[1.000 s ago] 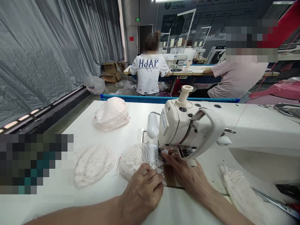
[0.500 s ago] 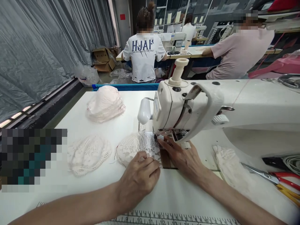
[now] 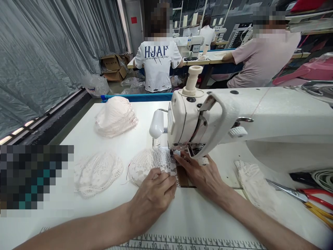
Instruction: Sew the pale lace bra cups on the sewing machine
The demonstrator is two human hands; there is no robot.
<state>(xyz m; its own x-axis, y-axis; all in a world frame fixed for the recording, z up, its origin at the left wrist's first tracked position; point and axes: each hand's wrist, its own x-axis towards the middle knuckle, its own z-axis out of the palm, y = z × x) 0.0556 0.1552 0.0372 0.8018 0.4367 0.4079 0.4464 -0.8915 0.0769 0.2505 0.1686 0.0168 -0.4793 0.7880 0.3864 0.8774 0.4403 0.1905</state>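
**Lace [image 3: 142, 166] under the machine [image 3: 183, 116]: little change in half a second**

Versus one second ago: the worker's view has tipped downward. The ruler [image 3: 194, 242] along the near side of the table [image 3: 205, 215] has come into sight, and the scissors [image 3: 291, 192] at the right now show red and yellow handles. Versus half a second ago: almost no difference. Both hands keep their places about the needle, and the lace shows no clear shift.

Position of lace: flat on the table, its right part reaching the needle area, a red thread [image 3: 128, 168] at its left edge. It runs ahead of and partly under the left hand [image 3: 157, 189], whose fingers are curled in at the near right edge. The tips are hidden; cannot tell whether they pinch the cloth or only press it.

Right hand [image 3: 200, 170]: fingers stretched forward beneath the machine head, foremost tip just beside the needle area, at the lace's right edge. Partly covered by the machine; cannot tell whether anything is gripped.

Nearby: second lace [image 3: 100, 173] to the left, pale stack [image 3: 116, 117] behind it, white cloth [image 3: 253, 185] beside the scissors.
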